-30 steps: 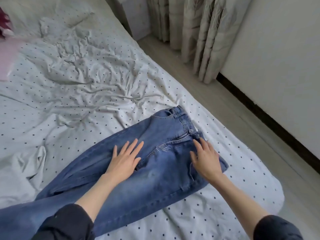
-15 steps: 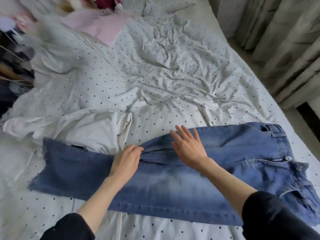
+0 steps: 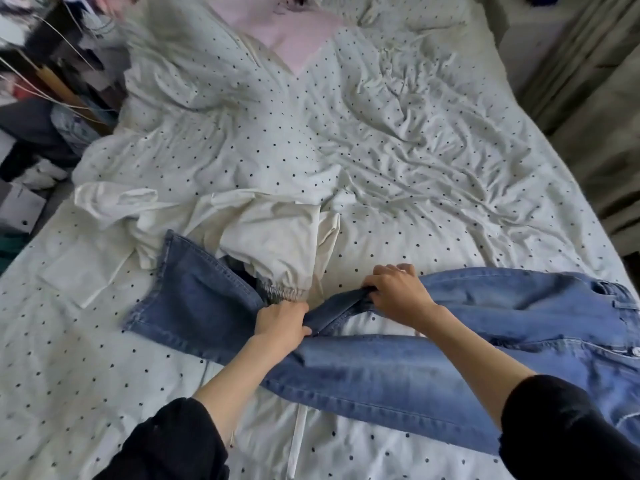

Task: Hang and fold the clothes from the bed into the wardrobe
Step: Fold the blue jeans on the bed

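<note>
Blue jeans (image 3: 398, 368) lie stretched across the near part of the bed (image 3: 398, 168), waistband at the right, leg cuffs at the left. My left hand (image 3: 282, 325) grips the upper leg's fabric near the knee. Just to its right, my right hand (image 3: 398, 296) pinches the same leg's edge, lifting it off the dotted sheet. A cream-white garment (image 3: 242, 230) with an elastic cuff lies crumpled behind the cuffs, partly under the jeans.
A pink cloth (image 3: 287, 32) lies at the head of the bed. Dark clutter and hangers (image 3: 45, 98) crowd the floor at the left. Curtains (image 3: 595, 109) hang along the right side.
Both hands went from flat on the jeans to gripping the upper leg, which is now bunched and raised between them. The view has shifted slightly left and closer.
</note>
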A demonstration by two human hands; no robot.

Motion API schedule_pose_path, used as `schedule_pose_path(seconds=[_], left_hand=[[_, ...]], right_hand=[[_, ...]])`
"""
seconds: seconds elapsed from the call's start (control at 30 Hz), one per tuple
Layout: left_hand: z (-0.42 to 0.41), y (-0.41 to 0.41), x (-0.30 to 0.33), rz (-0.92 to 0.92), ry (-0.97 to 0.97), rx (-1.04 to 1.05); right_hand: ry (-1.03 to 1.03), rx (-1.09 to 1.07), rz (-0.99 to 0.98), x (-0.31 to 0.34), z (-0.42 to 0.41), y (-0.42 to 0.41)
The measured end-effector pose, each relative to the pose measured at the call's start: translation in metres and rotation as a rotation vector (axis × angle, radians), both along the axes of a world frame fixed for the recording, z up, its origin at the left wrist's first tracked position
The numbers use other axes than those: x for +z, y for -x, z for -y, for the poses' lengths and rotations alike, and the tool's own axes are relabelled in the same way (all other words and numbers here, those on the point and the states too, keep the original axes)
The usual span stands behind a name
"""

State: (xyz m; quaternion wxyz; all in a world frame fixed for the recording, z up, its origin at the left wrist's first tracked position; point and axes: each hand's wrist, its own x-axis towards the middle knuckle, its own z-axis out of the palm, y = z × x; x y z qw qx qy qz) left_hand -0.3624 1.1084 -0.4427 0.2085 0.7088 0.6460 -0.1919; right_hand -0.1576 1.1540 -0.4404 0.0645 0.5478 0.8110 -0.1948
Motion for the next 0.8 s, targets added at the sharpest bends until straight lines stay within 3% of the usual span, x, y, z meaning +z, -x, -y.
schedule_pose_path(seconds=[0.13, 0.37, 0.47, 0.57, 0.67, 0.73, 0.8], left_hand=[[0.006, 0.003, 0.018, 0.103, -0.083, -0.044], [-0.020, 0.003, 0.088, 0.421, -0.481, -0.068], [-0.028, -0.001, 0.102, 0.565, -0.391, -0.075], [-0.020, -0.004, 0.091, 0.515, -0.228, -0.114], [-0.010, 0.004, 0.070, 0.301, -0.158, -0.161], [-0.008, 0.011, 0.065, 0.239, -0.199, -0.156], [-0.013, 0.018, 0.071, 0.300, -0.302, -0.117]], right_hand=[[-0.084, -0.103, -0.129, 0.020, 0.016, -0.008], [-0.294, -0.401, -0.310, 0.067, 0.006, -0.024], [-0.326, -0.462, -0.338, 0.080, 0.000, -0.032], [-0.334, -0.480, -0.341, 0.083, -0.003, -0.038], [-0.366, -0.475, -0.299, 0.084, -0.002, -0.038], [-0.382, -0.480, -0.258, 0.085, -0.003, -0.037], [-0.397, -0.496, -0.226, 0.084, -0.007, -0.036]])
